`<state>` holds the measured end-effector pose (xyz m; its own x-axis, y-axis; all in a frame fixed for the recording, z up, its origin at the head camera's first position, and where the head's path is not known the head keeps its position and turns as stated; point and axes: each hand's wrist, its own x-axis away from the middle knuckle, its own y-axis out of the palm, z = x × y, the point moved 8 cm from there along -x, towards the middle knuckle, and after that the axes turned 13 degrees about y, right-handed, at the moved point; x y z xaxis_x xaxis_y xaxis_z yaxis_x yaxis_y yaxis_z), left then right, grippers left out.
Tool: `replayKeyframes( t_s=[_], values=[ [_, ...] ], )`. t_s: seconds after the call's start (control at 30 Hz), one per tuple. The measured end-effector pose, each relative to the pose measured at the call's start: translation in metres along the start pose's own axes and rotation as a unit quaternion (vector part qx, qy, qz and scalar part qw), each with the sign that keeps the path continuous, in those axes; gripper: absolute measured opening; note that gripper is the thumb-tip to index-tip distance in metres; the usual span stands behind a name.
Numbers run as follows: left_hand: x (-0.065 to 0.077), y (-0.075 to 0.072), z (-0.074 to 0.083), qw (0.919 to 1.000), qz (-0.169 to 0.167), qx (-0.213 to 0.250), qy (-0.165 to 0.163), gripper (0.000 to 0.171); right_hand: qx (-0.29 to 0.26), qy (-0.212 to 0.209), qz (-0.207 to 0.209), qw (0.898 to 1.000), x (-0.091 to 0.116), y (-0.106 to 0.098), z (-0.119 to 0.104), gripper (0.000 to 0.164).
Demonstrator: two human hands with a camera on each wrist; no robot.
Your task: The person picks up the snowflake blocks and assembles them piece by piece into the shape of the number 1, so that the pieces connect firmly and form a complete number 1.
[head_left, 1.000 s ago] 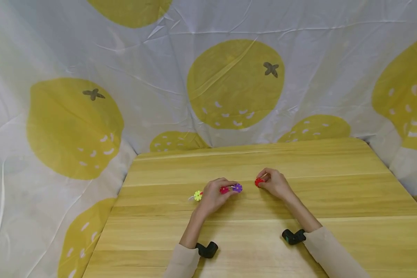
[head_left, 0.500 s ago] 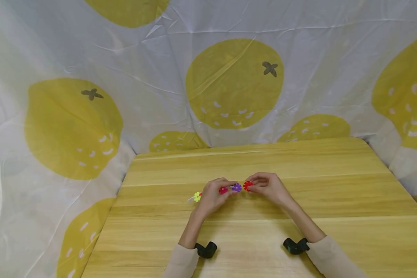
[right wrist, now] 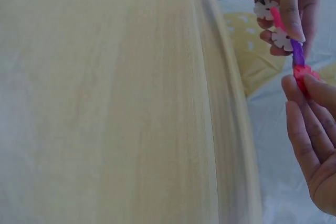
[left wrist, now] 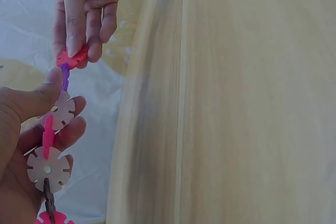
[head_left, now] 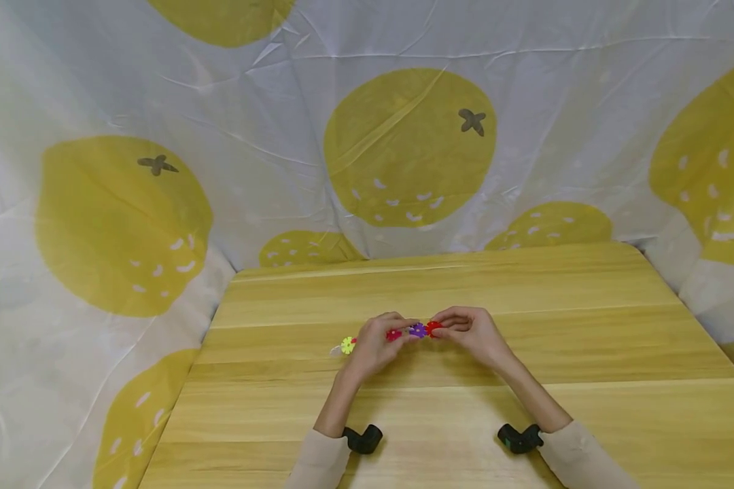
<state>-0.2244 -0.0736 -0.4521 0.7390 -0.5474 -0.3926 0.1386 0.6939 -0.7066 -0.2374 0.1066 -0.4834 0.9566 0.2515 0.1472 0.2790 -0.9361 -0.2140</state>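
Note:
My left hand [head_left: 379, 343] grips a chain of interlocking notched plastic discs. In the left wrist view, the chain shows a purple disc [left wrist: 65, 78], white discs [left wrist: 47, 170], a pink disc [left wrist: 48, 139] and a dark disc [left wrist: 49, 199]. A yellow disc [head_left: 347, 346] hangs out behind that hand in the head view, while the fingers hide part of the chain. Between thumb and fingertips, my right hand [head_left: 476, 333] pinches a red disc [head_left: 433, 329]. The red disc's edge meets the purple one at the chain's right end, the two set at an angle.
Under both hands lies a wooden table [head_left: 440, 421] with rounded back corners. A pale cloth [head_left: 281, 136] printed with yellow fruit hangs behind and at the sides. Black wrist cameras [head_left: 363, 439] sit below the hands at the sleeve cuffs.
My right hand has moved left with the red disc, closing the gap until it meets the purple disc. The left hand has stayed nearly still with the chain.

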Motion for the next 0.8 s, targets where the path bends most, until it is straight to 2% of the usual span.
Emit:
replayKeyframes(
  t_s=[0.17,0.4,0.63,0.8],
  values=[
    [-0.0007,0.0008,0.0001,0.9999,-0.005,0.012,0.002,0.026,-0.020,-0.004,-0.007,1.000,0.0009,0.0015,0.0006,0.023],
    [-0.0014,0.0007,0.0012,0.9998,-0.010,0.016,0.007,0.028,-0.076,-0.009,-0.039,0.996,0.0043,0.0069,0.0010,0.026],
    [-0.0028,0.0025,0.0008,0.9997,-0.021,0.010,0.006,0.025,-0.084,-0.018,-0.036,0.996,0.0066,0.0089,-0.0010,0.023],
    [-0.0047,0.0043,0.0038,0.9995,-0.025,0.007,0.016,0.024,-0.084,-0.022,-0.029,0.996,0.0062,0.0089,0.0001,0.022]
  ],
)
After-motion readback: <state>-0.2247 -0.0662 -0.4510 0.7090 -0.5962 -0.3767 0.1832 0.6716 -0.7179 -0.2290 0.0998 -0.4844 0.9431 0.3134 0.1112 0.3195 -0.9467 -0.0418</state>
